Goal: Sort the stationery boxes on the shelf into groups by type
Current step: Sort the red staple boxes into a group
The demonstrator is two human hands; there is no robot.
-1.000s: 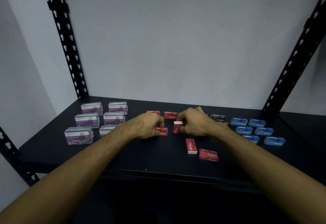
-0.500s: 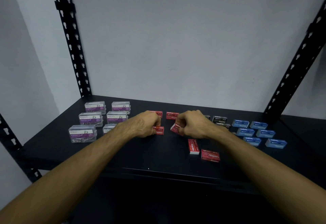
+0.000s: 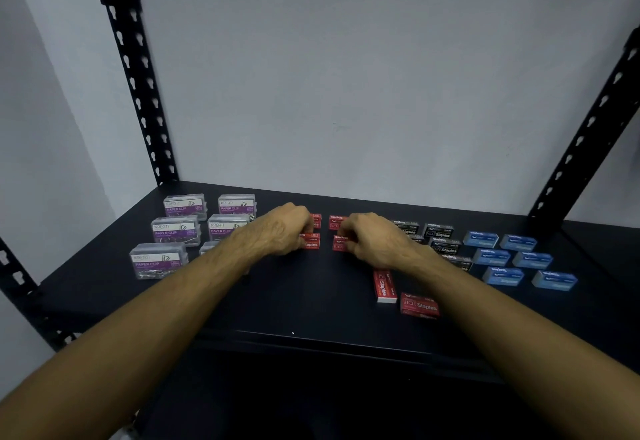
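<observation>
Red staple boxes are the group you are working on, mid-shelf. Head view, only view:

Your left hand [image 3: 284, 230] has its fingers curled onto the front-left red box [image 3: 310, 242]; it looks like a pinch, but the fingertips are hidden behind the knuckles. Your right hand [image 3: 372, 240] is curled the same way onto the front-right red box [image 3: 340, 244]. Both boxes sit flat on the black shelf [image 3: 294, 301], just in front of two more red boxes, back-left [image 3: 316, 219] and back-right [image 3: 337, 222], making a two-by-two block with a gap down the middle.

Two red boxes are not yet in the block: one turned lengthwise [image 3: 385, 285] near your right forearm and one lying crosswise [image 3: 419, 305] just beside it, towards the front edge.

Other groups look done: clear paper clip boxes [image 3: 176, 230] at left in rows, black staple boxes [image 3: 440, 231] right of the red ones, partly hidden by your right wrist, blue boxes [image 3: 491, 256] at far right in rows.

Step, as I judge it: squaring up the red block. Next move calls for letting go of both boxes, then bringing the two strays up into a third row, rotating the lengthwise one to match.
</observation>
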